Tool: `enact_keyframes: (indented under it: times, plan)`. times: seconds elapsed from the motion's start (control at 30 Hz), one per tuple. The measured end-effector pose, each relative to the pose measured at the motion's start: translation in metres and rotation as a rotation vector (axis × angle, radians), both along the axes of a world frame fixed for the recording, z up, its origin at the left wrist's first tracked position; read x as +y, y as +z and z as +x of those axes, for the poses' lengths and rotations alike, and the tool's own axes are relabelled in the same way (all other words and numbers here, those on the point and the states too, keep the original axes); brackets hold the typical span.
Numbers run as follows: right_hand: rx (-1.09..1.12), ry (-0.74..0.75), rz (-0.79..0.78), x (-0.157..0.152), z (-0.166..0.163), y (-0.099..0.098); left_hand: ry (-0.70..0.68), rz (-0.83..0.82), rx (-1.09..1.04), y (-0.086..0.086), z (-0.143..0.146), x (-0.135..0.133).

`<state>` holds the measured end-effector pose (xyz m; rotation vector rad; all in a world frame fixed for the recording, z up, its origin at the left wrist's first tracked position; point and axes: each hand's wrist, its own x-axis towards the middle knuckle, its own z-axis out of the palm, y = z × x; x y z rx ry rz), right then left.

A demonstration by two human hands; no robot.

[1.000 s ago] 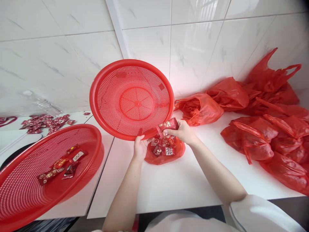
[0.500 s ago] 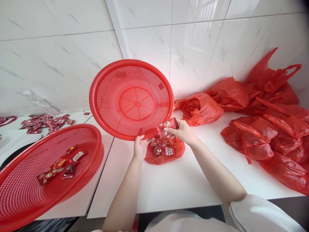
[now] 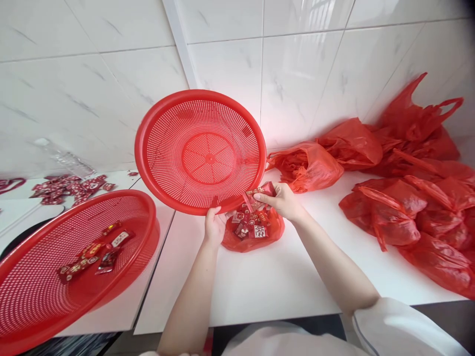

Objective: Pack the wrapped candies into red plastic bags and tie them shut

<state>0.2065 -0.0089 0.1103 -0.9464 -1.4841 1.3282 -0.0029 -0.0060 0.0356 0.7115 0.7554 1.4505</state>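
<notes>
My left hand (image 3: 215, 225) grips the lower rim of a round red plastic basket (image 3: 210, 158), which is tilted up so its inside faces me. Several red wrapped snack packets (image 3: 261, 195) are pinched in my right hand (image 3: 282, 201), just past the basket's lower right rim. Below both hands, a red plastic bag (image 3: 254, 244) lies spread on the table with more small red and white packets (image 3: 252, 225) in it. Some fingertips of my left hand are hidden behind the rim and the packets.
At the left stands a second red basket (image 3: 144, 207) with a few packets (image 3: 92, 254) inside. Behind it lie small red packets (image 3: 67, 189) and a clear bottle (image 3: 69, 159). Filled red bags (image 3: 401, 207) crowd the right of the white table (image 3: 274, 291), and a tiled wall (image 3: 297, 79) rises behind.
The basket has shifted very slightly left and up, and the packets in my right hand have turned a little. My grip on both stays the same.
</notes>
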Motion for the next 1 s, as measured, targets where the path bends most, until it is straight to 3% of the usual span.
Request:
enact_keyframes:
  times: [0.17,0.3,0.37,0.53,0.63,0.7,0.77,0.87,0.93,1.0]
  plan:
    - [-0.267,0.228,-0.061,0.005,-0.001,-0.016,0.064,0.03,-0.023,0.002,-0.005,0.002]
    - [-0.506,-0.059,0.072,0.014,-0.002,-0.033,0.12,0.035,-0.024,0.003,-0.008,0.003]
    - [-0.419,-0.144,0.086,0.017,-0.001,-0.034,0.095,0.04,-0.009,0.004,-0.008,0.001]
    - [0.107,0.025,-0.108,0.018,0.001,-0.021,-0.095,0.079,0.064,0.007,-0.006,-0.006]
    - [0.331,-0.052,-0.185,0.017,0.005,-0.012,-0.132,0.163,0.083,0.009,-0.009,-0.008]
    - [0.411,-0.151,-0.186,0.016,0.01,-0.006,0.057,0.205,0.092,0.009,-0.017,-0.005]
    - [0.442,-0.241,-0.147,0.014,0.016,0.0,0.434,0.184,0.098,0.008,-0.031,0.001]
    - [0.44,-0.382,-0.056,0.009,0.025,0.008,0.984,0.021,0.114,0.007,-0.06,0.012]
    - [0.423,-0.455,-0.003,0.006,0.03,0.012,1.148,-0.054,0.108,0.008,-0.075,0.017]
    - [0.416,-0.486,0.035,0.003,0.033,0.014,1.178,-0.067,0.105,0.01,-0.08,0.019]
